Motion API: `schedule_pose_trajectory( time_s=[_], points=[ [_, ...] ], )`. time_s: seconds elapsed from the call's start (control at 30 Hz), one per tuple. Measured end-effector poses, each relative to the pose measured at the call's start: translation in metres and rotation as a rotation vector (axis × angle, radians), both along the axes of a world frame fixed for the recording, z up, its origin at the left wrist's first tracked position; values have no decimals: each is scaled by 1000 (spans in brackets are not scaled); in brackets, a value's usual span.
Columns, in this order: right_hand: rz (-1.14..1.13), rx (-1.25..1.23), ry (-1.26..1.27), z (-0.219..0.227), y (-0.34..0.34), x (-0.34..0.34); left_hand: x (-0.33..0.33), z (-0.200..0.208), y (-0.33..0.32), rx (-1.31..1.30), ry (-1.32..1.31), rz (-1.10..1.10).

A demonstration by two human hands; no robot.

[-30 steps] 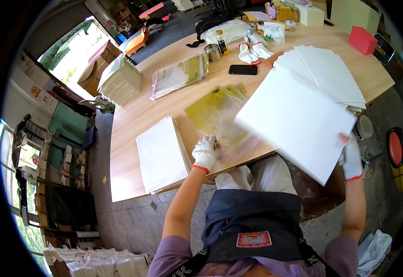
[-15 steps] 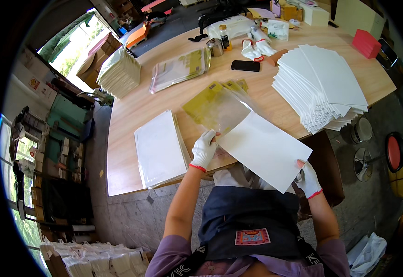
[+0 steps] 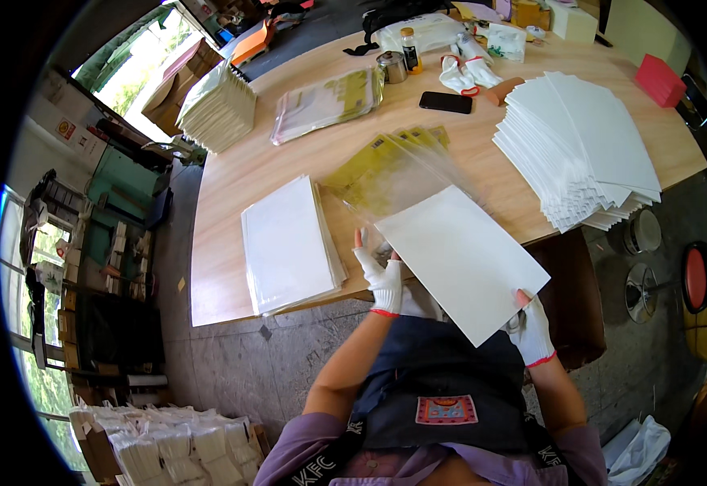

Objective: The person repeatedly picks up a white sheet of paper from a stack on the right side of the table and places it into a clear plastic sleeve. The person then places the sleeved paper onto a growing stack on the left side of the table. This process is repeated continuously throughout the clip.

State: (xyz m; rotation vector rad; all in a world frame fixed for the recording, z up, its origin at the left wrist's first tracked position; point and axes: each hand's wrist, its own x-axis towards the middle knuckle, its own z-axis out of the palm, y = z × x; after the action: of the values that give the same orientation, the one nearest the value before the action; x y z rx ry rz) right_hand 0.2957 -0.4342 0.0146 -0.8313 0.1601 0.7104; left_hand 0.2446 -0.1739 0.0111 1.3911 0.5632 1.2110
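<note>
A blank white sheet (image 3: pixel 463 263) slants over the table's front edge, its near corner above my apron. My right hand (image 3: pixel 532 330), in a white glove with bare fingertips, grips the sheet's near right edge, thumb on top. My left hand (image 3: pixel 383 279), gloved alike, is beside the sheet's left edge with its fingers apart; whether the thumb touches the sheet I cannot tell. Under the sheet's far end lie clear plastic bags with yellow-green printing (image 3: pixel 386 170), fanned out; whether the sheet's far edge is inside one is unclear. To the left rests a stack of bagged white sheets (image 3: pixel 289 243).
A tall fanned pile of white sheets (image 3: pixel 584 146) stands at the right. Farther back are a black phone (image 3: pixel 446 102), spare gloves (image 3: pixel 467 74), a bottle (image 3: pixel 411 50), a metal tin (image 3: pixel 391 67), more printed bags (image 3: pixel 329 105) and a wrapped stack (image 3: pixel 217 109). A stool (image 3: pixel 698 277) stands right.
My left hand has moved right and slightly down, and its fingers have spread. The white sheet and my right hand have shifted slightly; the whole view has moved a little.
</note>
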Motion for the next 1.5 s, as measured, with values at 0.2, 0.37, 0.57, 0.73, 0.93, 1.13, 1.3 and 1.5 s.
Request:
schedule_pose_trajectory(
  time_s=[0.2,0.37,0.57,0.73,0.93,1.13,1.3,1.5],
  points=[
    [-23,-155,-36,44,1,-18,15,-90,-16,-1007,-147,-540],
    [115,-204,-71,36,-11,-20,-17,-124,-51,-1239,-65,-718],
    [121,-59,107,-11,43,-40,-68,-155,-104,-678,147,-510],
    [175,209,322,-47,80,-22,-61,-138,-87,-716,368,-504],
    [707,-482,-579,-3,78,-25,-100,-50,-50,-1026,426,-552],
    [692,-929,-1766,-11,127,-30,-110,-30,-15,-812,491,-536],
    [673,-975,-2009,-23,142,-28,-107,-30,-11,-796,539,-552],
    [658,-874,-1951,-22,139,-20,-103,-33,-10,-864,519,-560]
  ],
)
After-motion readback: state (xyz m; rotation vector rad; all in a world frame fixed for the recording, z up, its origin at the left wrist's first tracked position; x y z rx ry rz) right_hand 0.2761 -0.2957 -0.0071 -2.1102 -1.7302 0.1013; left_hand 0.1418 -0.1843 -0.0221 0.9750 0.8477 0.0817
